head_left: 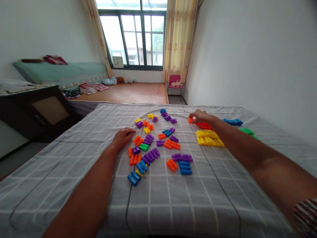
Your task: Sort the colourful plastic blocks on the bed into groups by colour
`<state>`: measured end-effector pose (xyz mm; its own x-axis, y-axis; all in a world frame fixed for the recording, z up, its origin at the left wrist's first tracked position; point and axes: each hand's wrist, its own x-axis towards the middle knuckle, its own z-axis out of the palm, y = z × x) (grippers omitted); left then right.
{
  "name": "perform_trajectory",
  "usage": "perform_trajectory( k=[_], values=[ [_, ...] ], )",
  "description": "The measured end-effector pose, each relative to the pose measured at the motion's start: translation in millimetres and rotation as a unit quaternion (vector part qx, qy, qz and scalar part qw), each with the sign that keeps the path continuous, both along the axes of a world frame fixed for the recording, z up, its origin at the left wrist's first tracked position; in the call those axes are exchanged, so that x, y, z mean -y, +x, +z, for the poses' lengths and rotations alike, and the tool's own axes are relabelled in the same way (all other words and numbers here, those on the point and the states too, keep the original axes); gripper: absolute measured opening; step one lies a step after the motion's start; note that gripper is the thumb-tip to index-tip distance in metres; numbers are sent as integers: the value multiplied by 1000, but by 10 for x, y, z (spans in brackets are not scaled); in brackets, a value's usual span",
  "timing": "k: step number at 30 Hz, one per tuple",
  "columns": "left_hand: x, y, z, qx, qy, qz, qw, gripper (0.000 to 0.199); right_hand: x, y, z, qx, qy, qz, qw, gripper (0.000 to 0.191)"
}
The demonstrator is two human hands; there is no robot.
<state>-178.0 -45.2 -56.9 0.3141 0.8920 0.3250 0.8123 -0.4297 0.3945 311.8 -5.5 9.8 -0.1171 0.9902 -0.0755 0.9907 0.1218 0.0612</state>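
Note:
My right hand [200, 115] reaches to the far right part of the cloth, its fingers pinching an orange ridged plastic piece [190, 121]. Just beside it lies a row of orange-red pieces [204, 126], partly hidden by my forearm. Closer to me sits a neat block of yellow pieces [210, 138]. My left hand [123, 137] rests on the cloth with slightly bent fingers and nothing visible in them. Near it are loose orange pieces [138, 141], a green piece [144, 147] and purple pieces [151, 156]. Blue pieces [185, 168] lie at the near middle.
The grey checked cloth [158, 201] covers the table. Beyond my right forearm are grouped blue pieces [232, 122] and green pieces [247, 131]. A dark cabinet [32, 112] stands left, a bed [133, 92] and pink chair [174, 81] behind, a white wall right.

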Motion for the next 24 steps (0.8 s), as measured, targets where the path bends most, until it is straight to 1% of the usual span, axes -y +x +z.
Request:
perform_trajectory(
  k=[2, 4, 5, 7, 9, 10, 11, 13, 15, 17, 19, 21, 24],
  values=[
    [2, -3, -5, 5, -1, -1, 1000, 35, 24, -19, -78, 17, -12, -10, 1000, 45],
    [6, -7, -9, 9, -2, 1, 1000, 34, 43, -9, -107, 22, -22, -17, 999, 43],
    [7, -9, -11, 10, -2, 2, 1000, 34, 50, 0, -103, 22, -26, -19, 999, 45],
    [8, -11, -14, 8, -1, 3, 1000, 35, 66, -1, -70, 21, -25, -21, 999, 56],
    [9, -10, -15, 5, 0, 3, 1000, 35, 88, -80, -16, 14, 3, -10, 1000, 65],
    [11, -7, -14, 4, 1, 3, 1000, 35, 105, -164, 13, 7, 26, 3, 1000, 65],
    [16, -3, -11, 3, 2, 3, 1000, 34, 128, -280, 40, -5, 52, 24, 998, 62],
    [31, 10, -1, 2, 2, 6, 1000, 34, 203, -604, 85, -42, 86, 93, 991, 49],
    [53, 25, 14, 1, 1, 11, 1000, 34, 317, -1009, 109, -95, 79, 174, 977, 38],
    [74, 39, 26, 3, -3, 16, 1000, 34, 459, -1433, 106, -151, 46, 246, 956, 31],
    [89, 46, 32, 10, -6, 21, 1000, 35, 601, -1821, 78, -188, 20, 300, 935, 28],
    [97, 48, 32, 19, -7, 25, 999, 36, 709, -2151, 32, -200, 13, 345, 917, 27],
    [100, 44, 31, 20, -5, 23, 1000, 36, 777, -2541, -49, -188, 35, 374, 908, 32]
  ],
)
